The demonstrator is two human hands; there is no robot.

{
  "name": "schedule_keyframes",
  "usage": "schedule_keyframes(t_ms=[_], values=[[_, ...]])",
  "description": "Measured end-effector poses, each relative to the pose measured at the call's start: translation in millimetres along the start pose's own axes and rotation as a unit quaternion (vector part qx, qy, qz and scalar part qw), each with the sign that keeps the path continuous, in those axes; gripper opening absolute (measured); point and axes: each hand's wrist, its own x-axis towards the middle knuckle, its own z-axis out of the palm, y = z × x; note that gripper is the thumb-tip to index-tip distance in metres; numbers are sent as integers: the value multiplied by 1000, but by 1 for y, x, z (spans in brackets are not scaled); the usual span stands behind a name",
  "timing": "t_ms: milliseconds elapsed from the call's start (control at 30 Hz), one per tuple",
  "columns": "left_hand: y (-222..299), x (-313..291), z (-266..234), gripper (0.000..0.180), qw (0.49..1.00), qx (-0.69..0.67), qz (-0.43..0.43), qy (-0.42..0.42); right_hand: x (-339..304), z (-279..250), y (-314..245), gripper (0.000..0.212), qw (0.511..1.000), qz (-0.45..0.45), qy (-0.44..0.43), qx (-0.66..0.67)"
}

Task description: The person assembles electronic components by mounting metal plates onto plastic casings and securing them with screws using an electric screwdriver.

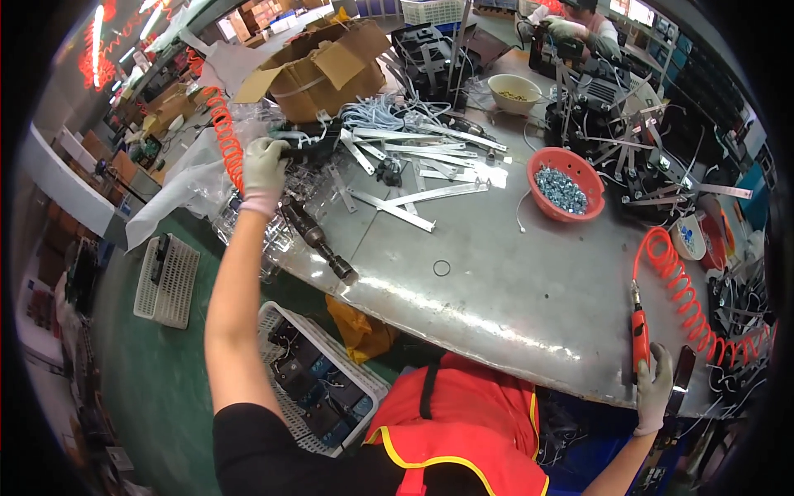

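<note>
My left hand (pixel 265 169), in a pale glove, reaches to the far left of the metal table. Its fingers are closed at the end of a black part (pixel 318 142) beside the pile of metal strips. Close below that hand lies a dark power driver (pixel 313 235), its tip toward the table's front edge. At the right front edge my gloved right hand (pixel 654 392) is closed around the lower end of a red air screwdriver (pixel 640 337). A coiled red air hose (pixel 678 281) joins its upper end.
Silver metal strips (pixel 438 192) and pale cables (pixel 380 113) cover the table's back left, before an open cardboard box (pixel 318 78). A red bowl of screws (pixel 566 186) stands right of centre. Black assemblies (pixel 637 149) crowd the right. A white crate (pixel 318 372) stands below the front edge.
</note>
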Motion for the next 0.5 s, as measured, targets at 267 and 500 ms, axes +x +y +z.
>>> schedule_keyframes(t_ms=[267, 500], values=[[128, 33, -102, 10, 890, -230, 385, -79, 17, 69, -90, 74, 948, -59, -131, 283], [253, -14, -49, 15, 752, -437, 462, -170, -12, 98, -108, 66, 855, -24, -239, 459]])
